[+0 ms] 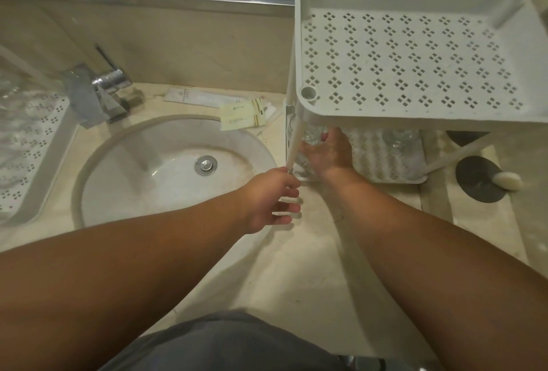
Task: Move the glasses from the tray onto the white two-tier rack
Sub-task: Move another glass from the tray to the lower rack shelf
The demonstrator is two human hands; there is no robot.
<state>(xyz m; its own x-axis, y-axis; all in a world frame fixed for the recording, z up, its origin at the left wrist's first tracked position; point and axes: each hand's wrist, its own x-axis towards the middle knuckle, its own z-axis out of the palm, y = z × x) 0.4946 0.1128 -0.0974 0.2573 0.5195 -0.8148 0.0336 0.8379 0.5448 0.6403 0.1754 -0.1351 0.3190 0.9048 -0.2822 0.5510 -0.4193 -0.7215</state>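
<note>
Two perforated white plastic shelves form the rack (415, 53) on a beige stone counter (311, 267) beside a round basin (166, 169). The right hand (327, 154) wraps a clear glass (311, 136) on the lower shelf. The left hand (271, 198), fingers loosely spread, touches the rack's front leg (293, 145); the tray (35, 145) lies far left.

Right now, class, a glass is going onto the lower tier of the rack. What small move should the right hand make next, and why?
Probably set the glass down and let go. The right hand already holds it under the top shelf, over the lower tier, while the left hand is at the rack's front leg.
</note>
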